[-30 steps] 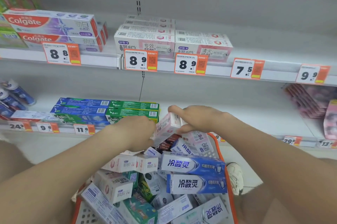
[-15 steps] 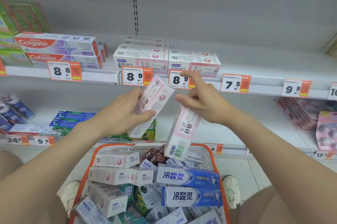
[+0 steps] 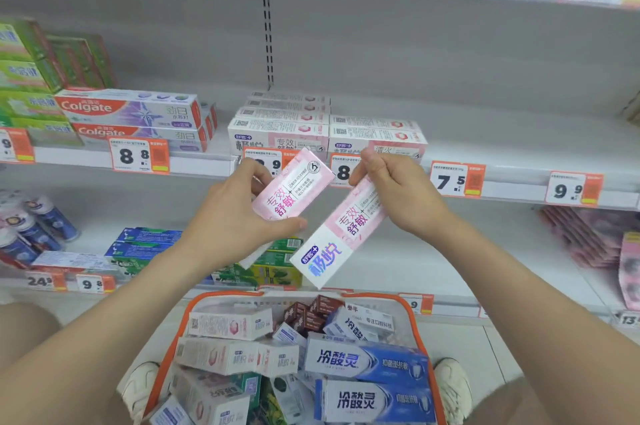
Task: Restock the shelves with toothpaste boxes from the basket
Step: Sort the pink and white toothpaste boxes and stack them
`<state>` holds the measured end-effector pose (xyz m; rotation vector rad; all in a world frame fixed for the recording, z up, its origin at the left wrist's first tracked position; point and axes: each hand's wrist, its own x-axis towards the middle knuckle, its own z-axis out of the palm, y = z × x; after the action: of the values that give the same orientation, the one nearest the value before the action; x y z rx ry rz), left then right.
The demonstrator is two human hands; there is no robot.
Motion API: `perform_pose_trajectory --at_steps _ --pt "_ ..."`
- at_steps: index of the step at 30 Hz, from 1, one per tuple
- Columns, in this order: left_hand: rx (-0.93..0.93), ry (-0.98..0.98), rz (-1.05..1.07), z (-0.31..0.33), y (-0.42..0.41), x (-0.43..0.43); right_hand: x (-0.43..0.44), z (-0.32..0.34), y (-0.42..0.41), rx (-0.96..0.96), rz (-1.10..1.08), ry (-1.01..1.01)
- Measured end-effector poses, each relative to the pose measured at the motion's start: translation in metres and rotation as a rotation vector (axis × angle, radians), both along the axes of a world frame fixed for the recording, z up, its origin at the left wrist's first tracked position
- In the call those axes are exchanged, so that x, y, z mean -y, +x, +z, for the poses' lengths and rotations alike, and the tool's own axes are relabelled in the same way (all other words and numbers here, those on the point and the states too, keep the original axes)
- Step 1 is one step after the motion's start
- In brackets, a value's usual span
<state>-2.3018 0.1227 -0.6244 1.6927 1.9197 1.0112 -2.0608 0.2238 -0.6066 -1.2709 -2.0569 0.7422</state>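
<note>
Two pink and white toothpaste boxes are held up in the middle of the frame, above the basket and in front of the middle shelf.

The left box [image 3: 294, 187] is tilted. Its long side runs from lower left to upper right, and its pink end points up and right. The left hand [image 3: 225, 220] is wrapped around its lower half, with the thumb under it and the fingers behind it.

The right box [image 3: 341, 229] leans the same way, just beside the first one. Its white end with blue letters points down and left. Its pink end is up in the right hand [image 3: 398, 189], which pinches it with curled fingers.

Behind the boxes, on the middle shelf [image 3: 197, 165], sits a stack of matching pink boxes [image 3: 280, 132]. The hands and the held boxes hide parts of two price tags on the shelf edge. To the left are red and white Colgate boxes [image 3: 128, 109] over an 8.8 price tag [image 3: 138, 156]. To the right are a 7.5 price tag [image 3: 457, 180] and a 9.9 price tag [image 3: 573, 189].

On the lower shelf, green boxes [image 3: 277, 265] lie under the hands.

At the bottom of the frame is the basket [image 3: 420, 338] with an orange rim. It is full of mixed boxes, with two blue boxes [image 3: 367, 360] on its right side. A white shoe [image 3: 453, 386] shows beside it.
</note>
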Motion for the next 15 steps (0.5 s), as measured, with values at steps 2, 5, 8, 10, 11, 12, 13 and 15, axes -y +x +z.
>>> perform_pose_trajectory --at_steps 2,5,8,10,11,12,13,15 --pt "-0.077 0.115 0.038 0.007 -0.005 -0.004 -0.002 0.009 -0.002 -0.055 -0.166 -0.024" --pt "-0.288 0.300 0.116 0.021 -0.013 -0.017 -0.009 0.025 -0.001 -0.227 -0.397 -0.050" --pt "-0.371 0.382 0.185 0.041 -0.017 -0.039 -0.022 0.033 -0.003 -0.318 -0.501 -0.009" --pt "-0.400 0.365 0.176 0.055 -0.020 -0.059 -0.030 0.037 -0.007 -0.453 -0.554 -0.003" --pt "-0.440 0.341 0.170 0.062 -0.023 -0.071 -0.034 0.037 -0.010 -0.509 -0.578 0.010" --pt "-0.506 0.315 0.165 0.070 -0.024 -0.084 -0.037 0.037 -0.013 -0.548 -0.592 0.034" --pt "-0.588 0.289 0.161 0.077 -0.025 -0.097 -0.039 0.037 -0.016 -0.568 -0.600 0.067" --pt "-0.745 0.240 0.143 0.091 -0.025 -0.126 -0.045 0.036 -0.022 -0.555 -0.615 0.165"
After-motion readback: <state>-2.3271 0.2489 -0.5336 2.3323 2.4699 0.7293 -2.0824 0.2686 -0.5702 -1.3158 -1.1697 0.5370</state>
